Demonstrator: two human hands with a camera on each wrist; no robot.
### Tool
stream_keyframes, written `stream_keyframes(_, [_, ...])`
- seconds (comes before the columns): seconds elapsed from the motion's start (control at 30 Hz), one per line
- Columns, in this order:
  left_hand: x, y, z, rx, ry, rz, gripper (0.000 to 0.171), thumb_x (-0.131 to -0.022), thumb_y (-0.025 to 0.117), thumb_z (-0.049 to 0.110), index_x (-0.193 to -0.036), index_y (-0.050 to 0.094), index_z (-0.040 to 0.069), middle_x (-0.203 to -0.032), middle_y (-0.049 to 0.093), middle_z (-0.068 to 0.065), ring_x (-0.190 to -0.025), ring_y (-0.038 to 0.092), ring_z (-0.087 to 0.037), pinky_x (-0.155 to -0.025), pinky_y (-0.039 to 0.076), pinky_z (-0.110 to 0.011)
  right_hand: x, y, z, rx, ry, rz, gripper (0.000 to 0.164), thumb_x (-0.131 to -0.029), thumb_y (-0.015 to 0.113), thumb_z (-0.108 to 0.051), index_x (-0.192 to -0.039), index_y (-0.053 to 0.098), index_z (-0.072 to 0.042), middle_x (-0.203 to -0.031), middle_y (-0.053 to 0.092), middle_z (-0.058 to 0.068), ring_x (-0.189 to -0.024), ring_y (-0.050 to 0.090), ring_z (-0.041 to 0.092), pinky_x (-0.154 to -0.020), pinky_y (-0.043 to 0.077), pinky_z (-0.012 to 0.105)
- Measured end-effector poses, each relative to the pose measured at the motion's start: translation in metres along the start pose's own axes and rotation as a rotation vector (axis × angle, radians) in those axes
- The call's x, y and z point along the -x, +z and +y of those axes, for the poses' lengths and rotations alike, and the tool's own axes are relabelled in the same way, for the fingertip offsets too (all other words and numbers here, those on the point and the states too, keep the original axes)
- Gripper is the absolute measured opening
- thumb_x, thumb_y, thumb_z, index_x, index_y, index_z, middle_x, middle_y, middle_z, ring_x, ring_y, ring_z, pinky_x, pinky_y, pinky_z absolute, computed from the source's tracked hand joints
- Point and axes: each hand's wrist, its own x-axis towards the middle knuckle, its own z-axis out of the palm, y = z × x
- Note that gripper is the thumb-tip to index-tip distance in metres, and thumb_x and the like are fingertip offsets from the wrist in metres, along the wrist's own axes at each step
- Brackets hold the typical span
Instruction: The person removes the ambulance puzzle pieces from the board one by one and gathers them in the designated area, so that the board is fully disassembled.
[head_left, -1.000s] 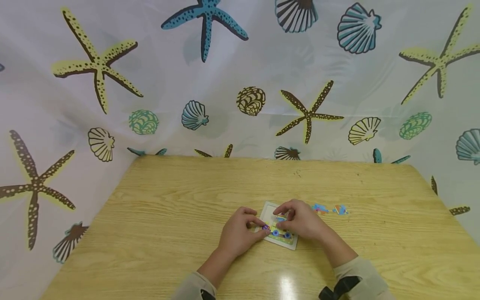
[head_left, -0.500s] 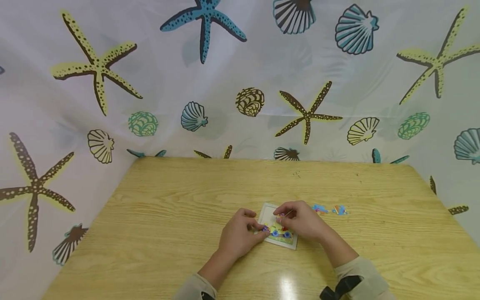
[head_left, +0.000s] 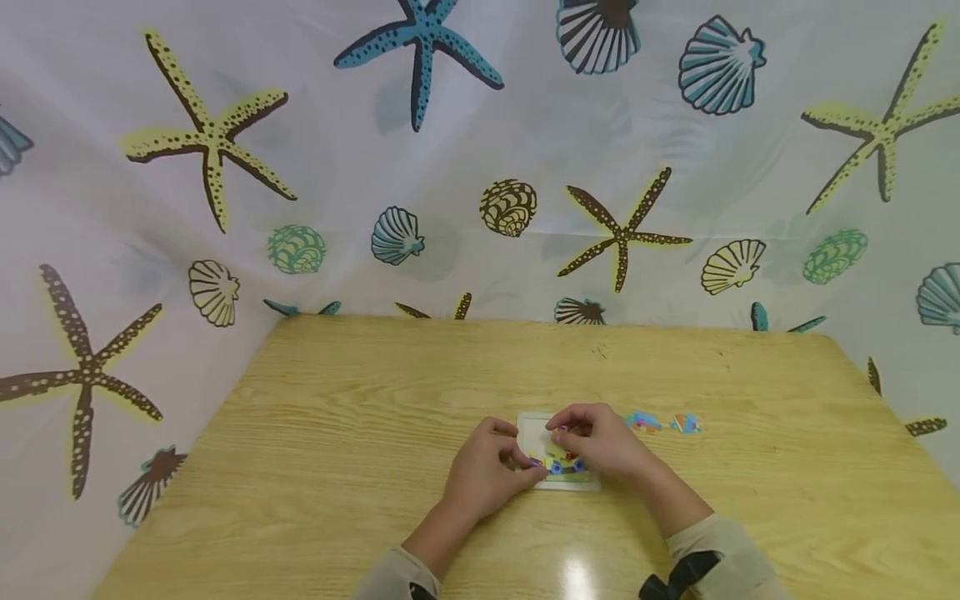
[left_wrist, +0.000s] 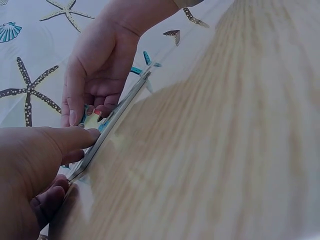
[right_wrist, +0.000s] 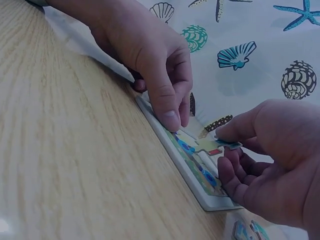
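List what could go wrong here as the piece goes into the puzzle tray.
1. The right hand pinches the puzzle piece only at its edge, above the puzzle tray; it might slip or land misaligned.
2. The left hand pins just one edge of the tray, so pressing could shift it on the table.
3. The loose pieces lie near the right forearm and could get swept.

Overhead head view, low close wrists
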Motion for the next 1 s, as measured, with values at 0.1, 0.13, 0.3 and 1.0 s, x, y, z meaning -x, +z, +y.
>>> stream_keyframes(0.1, [0.0, 0.002, 0.002, -0.016, -0.013, -0.011, 0.025, -0.073, 0.088, 0.042, -0.069, 0.072, 0.023, -0.119, 0.062, -0.001, -0.094, 0.061, -0.015, -0.078, 0.052, -0.036, 0.002, -0.002, 0.002, 0.013, -0.004, 0.003, 0.02, -0.098, 0.063, -0.015, -0.112, 0.069, -0.002, -0.1, 0.067, 0.011, -0.079, 0.063, 0.018, -0.071, 0.054, 0.031])
stream_keyframes(0.13, [0.0, 0.003, 0.002, -0.022, -0.021, -0.014, 0.025, -0.073, 0.088, 0.043, -0.069, 0.072, 0.024, -0.12, 0.062, -0.001, -0.091, 0.06, -0.014, -0.076, 0.051, -0.034, 0.003, -0.003, 0.002, 0.015, -0.005, 0.004, 0.021, -0.098, 0.063, -0.016, -0.112, 0.069, -0.002, -0.1, 0.066, 0.011, -0.079, 0.064, 0.019, -0.07, 0.053, 0.031])
stream_keyframes(0.3, [0.0, 0.004, 0.004, -0.034, -0.032, -0.011, 0.028, -0.072, 0.087, 0.045, -0.069, 0.069, 0.026, -0.12, 0.061, 0.0, -0.091, 0.06, -0.013, -0.074, 0.05, -0.032, 0.008, -0.009, 0.002, -0.029, -0.009, 0.018, 0.024, -0.096, 0.066, -0.016, -0.113, 0.067, 0.002, -0.103, 0.065, 0.014, -0.082, 0.068, 0.02, -0.072, 0.056, 0.03])
stream_keyframes(1.0, [-0.001, 0.001, 0.002, -0.023, -0.022, 0.002, 0.029, -0.074, 0.086, 0.045, -0.071, 0.067, 0.024, -0.121, 0.059, -0.001, -0.092, 0.061, -0.015, -0.076, 0.05, -0.035, 0.026, -0.024, 0.015, -0.204, 0.078, 0.017, 0.031, -0.094, 0.07, -0.011, -0.117, 0.061, 0.007, -0.102, 0.062, 0.014, -0.088, 0.069, 0.019, -0.079, 0.059, 0.028])
